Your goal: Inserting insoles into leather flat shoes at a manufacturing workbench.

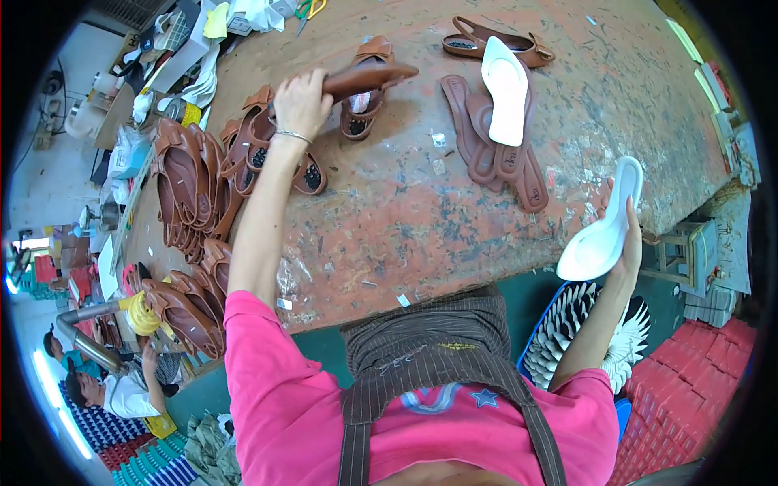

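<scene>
My left hand (301, 104) is closed around the heel end of a brown shoe (369, 78), its toe pointing right above the worktable. Just under that shoe stand another brown bowed shoe's top (374, 49) and its dark-lined toe (356, 125). Off the table's right front edge, my right hand (630, 247) grips a white shoe-shaped insert (596, 235), its wide end toward me. Several brown insoles (531, 190) lie fanned out between the hands, with another white insert (504, 89) across them. Behind these rests a brown slingback shoe (494, 42).
Brown shoes (190, 174) are heaped along the worktable's (389, 219) left side. A blue bin (531, 340) of white inserts (563, 332) stands by my right arm, near stacked red boxes (685, 389). Scissors (308, 12) lie at the far left. Two people (121, 393) are at lower left.
</scene>
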`<action>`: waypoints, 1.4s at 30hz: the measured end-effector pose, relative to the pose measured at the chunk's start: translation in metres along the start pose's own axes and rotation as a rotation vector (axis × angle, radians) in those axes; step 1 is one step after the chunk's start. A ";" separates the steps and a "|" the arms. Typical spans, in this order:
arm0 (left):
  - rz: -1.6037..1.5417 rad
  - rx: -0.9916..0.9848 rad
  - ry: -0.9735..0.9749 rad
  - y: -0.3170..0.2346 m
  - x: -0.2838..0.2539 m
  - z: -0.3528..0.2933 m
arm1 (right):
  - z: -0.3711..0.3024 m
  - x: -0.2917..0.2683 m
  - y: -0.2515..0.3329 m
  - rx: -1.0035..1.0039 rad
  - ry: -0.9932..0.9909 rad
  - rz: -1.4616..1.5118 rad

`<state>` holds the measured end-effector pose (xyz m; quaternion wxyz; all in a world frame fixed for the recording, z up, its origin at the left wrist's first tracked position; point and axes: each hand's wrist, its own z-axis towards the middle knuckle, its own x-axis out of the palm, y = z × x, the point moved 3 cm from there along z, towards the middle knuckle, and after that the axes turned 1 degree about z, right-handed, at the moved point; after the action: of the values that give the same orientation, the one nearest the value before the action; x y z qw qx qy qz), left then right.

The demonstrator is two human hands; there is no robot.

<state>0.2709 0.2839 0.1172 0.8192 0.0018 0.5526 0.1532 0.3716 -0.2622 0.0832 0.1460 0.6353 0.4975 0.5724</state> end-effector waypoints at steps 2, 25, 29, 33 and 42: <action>-0.185 -0.188 0.043 -0.020 -0.042 0.007 | -0.021 -0.007 -0.003 0.008 -0.062 0.021; -0.890 -0.801 0.127 -0.046 -0.042 -0.237 | -0.038 0.188 -0.125 -0.226 0.520 -0.972; -0.409 -0.410 -0.155 -0.048 -0.061 -0.159 | -0.054 0.196 -0.128 -0.217 0.455 -0.992; 0.259 -0.267 0.030 -0.004 -0.040 -0.105 | -0.057 0.176 -0.135 -0.063 0.316 -0.811; 0.180 -0.184 -0.055 0.054 -0.031 -0.094 | -0.042 0.160 -0.110 0.148 0.235 -0.419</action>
<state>0.1619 0.3115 0.1185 0.8137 -0.0194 0.5113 0.2760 0.2602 -0.0998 0.1062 0.1557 0.4565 0.6724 0.5615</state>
